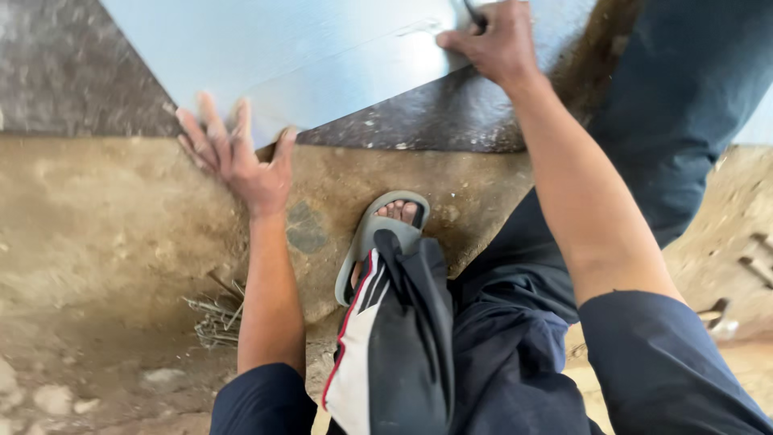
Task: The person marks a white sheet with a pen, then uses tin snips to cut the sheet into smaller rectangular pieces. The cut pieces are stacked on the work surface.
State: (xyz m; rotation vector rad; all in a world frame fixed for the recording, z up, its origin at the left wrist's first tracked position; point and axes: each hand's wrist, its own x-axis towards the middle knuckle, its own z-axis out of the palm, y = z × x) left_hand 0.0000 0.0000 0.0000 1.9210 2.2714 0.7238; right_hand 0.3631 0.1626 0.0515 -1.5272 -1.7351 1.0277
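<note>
While we crouched over the work, the biggest thing before us was the pale, shiny metal sheet (306,56), lying flat across the top of the view with a scribed line running over it. It bore no label or marking that we could make out. Its near edge ran slantwise from the middle left up toward the right, and a dark, speckled slab (435,121) showed from under that edge. Below lay the dusty earthen floor (105,225), bare and open on the left side, with room there to shift about. On the right the space was closed off by a dark blue trouser leg (676,113).

Our left hand (237,157) was spread wide and flat, fingers splayed, pressing at the near edge of the sheet and holding nothing. Our right hand (495,40) was closed around a thin dark tool (475,14), its tip at the top border of the view, resting on the sheet near its right part. We could not tell what kind of tool it was.

Between our arms one foot in a grey sandal (378,238) stood on the floor, just short of the slab. A small bundle of thin wires or nails (213,314) lay on the floor by the left forearm.
</note>
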